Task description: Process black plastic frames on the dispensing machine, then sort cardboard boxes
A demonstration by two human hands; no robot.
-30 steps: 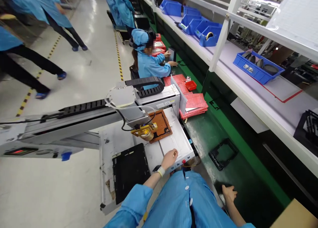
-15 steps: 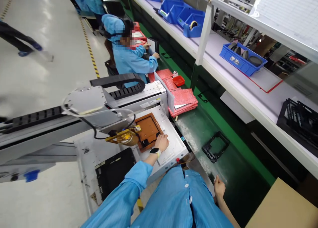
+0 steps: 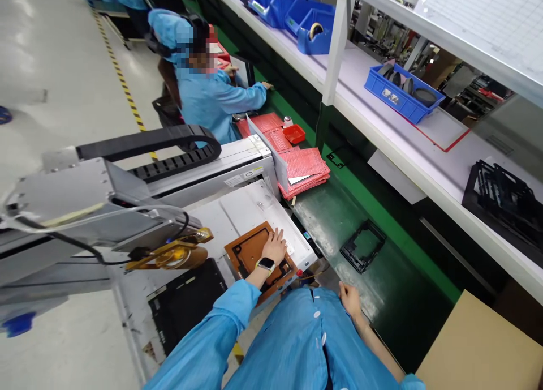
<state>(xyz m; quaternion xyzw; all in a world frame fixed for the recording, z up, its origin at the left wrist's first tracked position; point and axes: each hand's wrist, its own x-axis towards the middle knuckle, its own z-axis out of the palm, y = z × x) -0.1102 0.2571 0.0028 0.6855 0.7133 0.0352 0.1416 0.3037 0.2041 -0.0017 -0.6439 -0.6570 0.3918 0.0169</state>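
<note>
My left hand point(image 3: 275, 247), with a watch on the wrist, lies with fingers spread over the brown fixture plate point(image 3: 250, 241). This plate has a recessed frame shape with black parts in it, partly hidden under the hand. It sits at the front of the machine's white bed point(image 3: 229, 204). My right hand point(image 3: 349, 300) is curled closed beside my body at the bench edge; what its fingers hold, if anything, is hidden. Beyond it, a black rectangular frame point(image 3: 355, 261) lies flat on the green bench point(image 3: 392, 299).
The machine's head point(image 3: 178, 254) with a brass-coloured part hangs left of the fixture. A black panel point(image 3: 186, 299) lies left of my forearm. Red bubble pouches point(image 3: 307, 166) are stacked at the far end, near a seated co-worker point(image 3: 207, 95). A cardboard box point(image 3: 483, 345) stands at right.
The brown fixture plate has come nearer to my body, and the machine head has moved left, away from it. My right hand has shifted left along the bench edge. The view has turned slightly.
</note>
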